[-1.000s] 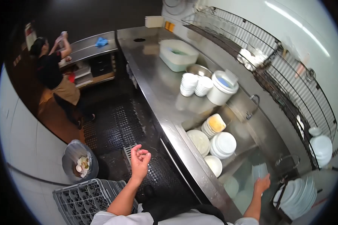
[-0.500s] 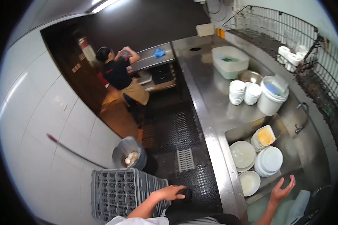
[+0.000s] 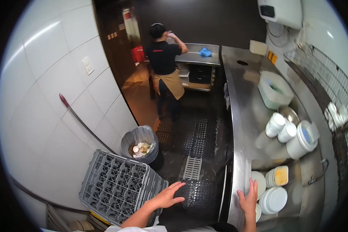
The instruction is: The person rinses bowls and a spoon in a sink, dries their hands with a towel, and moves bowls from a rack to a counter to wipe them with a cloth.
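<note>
My left hand (image 3: 167,196) is held out over the dark floor, fingers spread with nothing in them, just right of the stacked grey racks (image 3: 118,181). Over the front edge of the steel sink counter (image 3: 237,170) is my right hand (image 3: 249,196), also empty and spread. Right beside it, white plates (image 3: 273,200) and a stack of squarish dishes (image 3: 281,176) with an orange residue stand in the sink. My right hand partly hides round white bowls (image 3: 259,185).
A lined bin (image 3: 141,145) holding scraps stands behind the racks. A person (image 3: 166,65) in a tan apron stands at the back counter. Cup stacks (image 3: 275,124), a white bucket (image 3: 301,141) and a tub (image 3: 274,91) stand on the right counter. A floor drain (image 3: 192,168) lies ahead.
The view has swung left. My right hand has moved from over the sink basin to the counter's front edge. My left hand's fingers are more spread and raised.
</note>
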{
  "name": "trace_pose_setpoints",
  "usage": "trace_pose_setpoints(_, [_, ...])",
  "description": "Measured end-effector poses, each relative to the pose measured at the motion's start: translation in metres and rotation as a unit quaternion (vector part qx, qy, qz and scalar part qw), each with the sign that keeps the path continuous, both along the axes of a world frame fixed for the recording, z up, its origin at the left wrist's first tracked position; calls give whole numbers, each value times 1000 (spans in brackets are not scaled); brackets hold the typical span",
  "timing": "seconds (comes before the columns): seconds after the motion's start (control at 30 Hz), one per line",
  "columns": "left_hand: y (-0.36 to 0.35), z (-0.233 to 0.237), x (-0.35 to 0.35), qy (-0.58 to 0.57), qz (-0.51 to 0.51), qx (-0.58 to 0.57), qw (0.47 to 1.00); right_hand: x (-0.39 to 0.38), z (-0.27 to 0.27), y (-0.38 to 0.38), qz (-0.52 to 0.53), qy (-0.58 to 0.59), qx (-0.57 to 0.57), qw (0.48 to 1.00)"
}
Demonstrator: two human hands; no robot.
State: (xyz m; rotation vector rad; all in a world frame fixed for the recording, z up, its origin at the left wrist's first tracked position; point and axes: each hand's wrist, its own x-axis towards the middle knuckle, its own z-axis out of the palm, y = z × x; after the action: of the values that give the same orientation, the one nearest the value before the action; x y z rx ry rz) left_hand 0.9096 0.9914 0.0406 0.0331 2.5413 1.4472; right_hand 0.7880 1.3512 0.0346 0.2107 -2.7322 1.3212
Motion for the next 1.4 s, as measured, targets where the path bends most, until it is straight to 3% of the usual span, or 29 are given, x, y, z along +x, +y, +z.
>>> trace_pose_setpoints(0.07, [-20,0,-8,-36,22,189,981,-22,15,-31,56,37,-71,995])
trace_pose_setpoints(0.1, [-27,-19,-11,-16,67,294,953,-33,15,-54,32,74,-90,993])
trace_pose_setpoints(0.17, [-53,-65,-16,74,34,25,996,-56,5,-100,54,82,-57,994])
trace_pose_setpoints(0.2, [-66,-79,-17,114,21,-116,986,-68,-2,-124,65,88,-43,993])
trace_pose_setpoints(0.23, [-75,-79,-11,179,-40,-170,968,-75,-15,-148,98,113,-38,988])
trace_pose_setpoints(0.27, [-78,-70,-5,159,-40,-103,981,-81,-30,-172,133,138,-35,981])
trace_pose_setpoints(0.33, [-90,-53,11,-11,87,107,990,-81,-55,-221,193,106,-35,975])
trace_pose_setpoints(0.4, [-113,-71,33,64,165,36,984,-71,-59,-268,277,3,-40,960])
trace_pose_setpoints(0.47, [-137,-72,58,129,253,-50,957,-70,-78,-306,355,36,-41,933])
trace_pose_setpoints(0.57, [-160,-32,100,172,512,-66,839,-87,-95,-352,432,121,33,893])
trace_pose_setpoints(0.6, [-159,-16,115,153,616,-79,769,-102,-101,-364,463,152,78,870])
trace_pose_setpoints(0.67, [-163,-10,153,142,752,-145,627,-136,-132,-398,491,105,80,861])
trace_pose_setpoints(0.77, [-145,16,206,164,883,-187,398,-166,-98,-467,476,122,87,867])
trace_pose_setpoints(0.83, [-119,42,232,246,828,-408,294,-180,-51,-508,444,61,28,894])
trace_pose_setpoints(0.87, [-106,54,243,226,796,-502,253,-180,-24,-532,428,1,-19,903])
trace_pose_setpoints(0.97, [-66,99,244,158,765,-619,82,-173,8,-598,444,3,-157,882])
trace_pose_setpoints(1.07, [-43,120,263,121,785,-604,-65,-138,20,-651,576,27,-201,792])
trace_pose_setpoints(1.13, [-34,133,285,101,765,-612,-173,-103,-21,-700,646,-54,-253,718])
trace_pose_setpoints(1.23, [-11,135,296,126,757,-609,-200,26,6,-669,741,-199,-274,580])
trace_pose_setpoints(1.27, [-6,130,298,153,756,-613,-171,68,10,-657,770,-242,-283,519])
trace_pose_setpoints(1.3, [-1,119,297,179,756,-614,-139,111,34,-632,811,-195,-245,494])
trace_pose_setpoints(1.33, [2,107,294,204,757,-612,-104,151,60,-600,847,-238,-217,423])
trace_pose_setpoints(1.4, [1,91,288,298,767,-565,-60,230,92,-554,919,-150,-208,298])
